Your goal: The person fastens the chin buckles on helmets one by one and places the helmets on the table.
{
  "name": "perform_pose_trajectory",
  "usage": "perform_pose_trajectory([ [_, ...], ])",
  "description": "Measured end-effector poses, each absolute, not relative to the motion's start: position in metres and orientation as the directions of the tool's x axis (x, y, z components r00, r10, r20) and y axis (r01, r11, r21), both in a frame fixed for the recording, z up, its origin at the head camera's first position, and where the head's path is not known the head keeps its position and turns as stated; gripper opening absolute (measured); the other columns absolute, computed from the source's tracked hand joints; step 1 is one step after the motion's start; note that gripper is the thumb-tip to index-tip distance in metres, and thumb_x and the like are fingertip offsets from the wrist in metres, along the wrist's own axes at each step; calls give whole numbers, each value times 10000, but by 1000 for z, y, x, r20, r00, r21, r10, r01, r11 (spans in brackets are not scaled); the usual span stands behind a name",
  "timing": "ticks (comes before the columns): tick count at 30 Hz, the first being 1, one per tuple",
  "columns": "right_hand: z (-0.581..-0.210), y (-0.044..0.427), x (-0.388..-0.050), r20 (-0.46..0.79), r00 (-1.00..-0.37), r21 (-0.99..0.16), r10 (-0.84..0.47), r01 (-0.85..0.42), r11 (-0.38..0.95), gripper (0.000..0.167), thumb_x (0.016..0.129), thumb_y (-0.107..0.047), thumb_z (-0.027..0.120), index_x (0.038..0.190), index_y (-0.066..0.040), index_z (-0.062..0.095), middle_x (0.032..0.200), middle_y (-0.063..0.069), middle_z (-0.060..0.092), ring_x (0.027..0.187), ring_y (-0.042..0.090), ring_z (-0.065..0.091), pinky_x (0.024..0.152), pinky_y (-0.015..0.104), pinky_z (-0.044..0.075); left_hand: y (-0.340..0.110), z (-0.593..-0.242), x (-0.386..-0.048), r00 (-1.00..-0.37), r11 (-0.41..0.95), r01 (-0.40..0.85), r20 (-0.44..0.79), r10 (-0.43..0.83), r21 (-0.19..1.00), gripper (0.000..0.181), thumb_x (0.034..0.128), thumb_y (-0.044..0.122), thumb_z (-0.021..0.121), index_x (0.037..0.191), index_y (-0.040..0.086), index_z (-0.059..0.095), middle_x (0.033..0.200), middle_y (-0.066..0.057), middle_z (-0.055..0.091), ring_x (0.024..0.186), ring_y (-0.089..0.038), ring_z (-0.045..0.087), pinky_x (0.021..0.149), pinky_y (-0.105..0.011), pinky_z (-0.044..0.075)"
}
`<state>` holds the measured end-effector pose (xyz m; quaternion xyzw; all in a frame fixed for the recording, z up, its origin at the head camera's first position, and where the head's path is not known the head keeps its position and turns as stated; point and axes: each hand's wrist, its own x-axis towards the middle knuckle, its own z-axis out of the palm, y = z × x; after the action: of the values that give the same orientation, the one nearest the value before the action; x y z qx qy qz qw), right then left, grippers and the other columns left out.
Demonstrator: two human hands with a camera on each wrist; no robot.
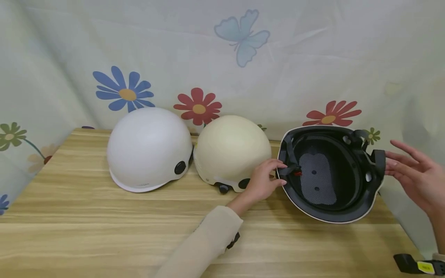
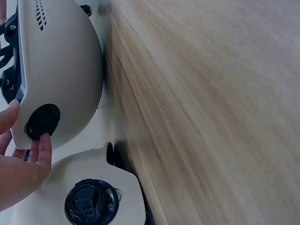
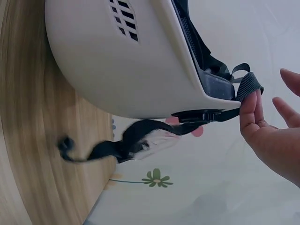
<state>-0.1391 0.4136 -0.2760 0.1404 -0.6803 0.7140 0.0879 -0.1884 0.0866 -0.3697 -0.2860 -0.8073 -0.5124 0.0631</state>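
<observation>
A light-coloured helmet (image 1: 330,214) is tilted with its black lining facing the head camera, at the right end of the table. At its left rim my left hand (image 1: 264,179) pinches the edge; in the left wrist view the fingertips lie on a round black side fitting (image 2: 43,121). My right hand (image 1: 418,175) is at the opposite rim. Its fingertips touch a black strap (image 3: 250,85) that loops over them, with the other fingers spread apart. Another strap with a buckle (image 3: 133,146) dangles below the shell.
A cream helmet (image 1: 231,148) and a white helmet (image 1: 147,148) sit dome-up to the left on the wooden table (image 1: 104,227). Behind them hangs a flower-printed cloth (image 1: 295,77), close to the table's back edge.
</observation>
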Motion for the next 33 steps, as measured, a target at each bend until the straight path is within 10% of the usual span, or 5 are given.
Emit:
perform_pose_trajectory([
  [33,-283,387,-122,256,-901,-852,-349,-381,359,564,906,150,384,1427,7,222,1162,-36,588,1064,33,518,814,97,399,83,-374,-188,-822,313,535,397,408,785,344,792,102,710,1125,94,622,1237,-31,532,1116,-129,503,790,-154,449],
])
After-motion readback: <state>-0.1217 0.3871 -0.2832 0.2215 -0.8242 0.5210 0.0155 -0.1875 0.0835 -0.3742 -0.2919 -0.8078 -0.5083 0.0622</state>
